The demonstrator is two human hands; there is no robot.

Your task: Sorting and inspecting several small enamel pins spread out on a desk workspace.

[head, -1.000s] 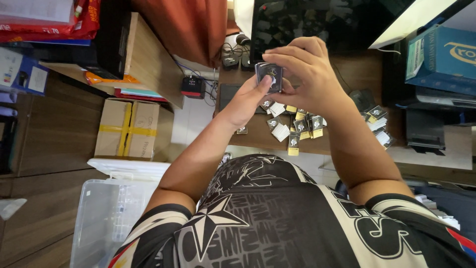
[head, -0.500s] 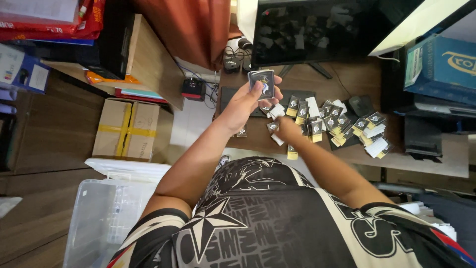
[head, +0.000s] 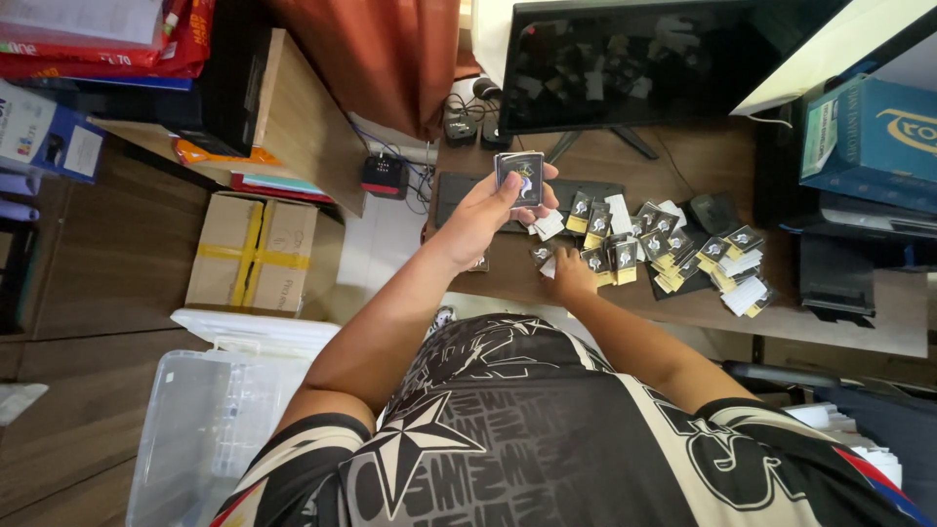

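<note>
Your left hand [head: 485, 217] is raised above the near edge of the brown wooden desk [head: 683, 156] and its fingers and thumb are clamped on a small stack of dark rectangular cards with a pale figure on the face [head: 519, 178]; the stack stands nearly upright, face toward you, in front of the black keyboard [head: 459, 190]. Your right hand [head: 572, 275] is down at the desk surface, on the near side of the scattered pile of small dark-and-gold cards and white card backs [head: 664, 244]; its fingers lie on the cards at the pile's left end, but you cannot tell from this view whether they are pinched on one or merely resting there. The pile spreads rightward across the desk as far as the black printer [head: 839, 263]. A black flat monitor [head: 644, 54] stands behind the pile on its stand, its dark screen reflecting the cards. A blue cardboard box [head: 874, 127] sits on top of the equipment to the right. To your left, on the floor, a taped brown cardboard carton [head: 249, 254] lies beside a clear plastic storage bin [head: 210, 420], well apart from both hands. A small black device with a red light [head: 383, 176] hangs near the desk's left corner among cables.
</note>
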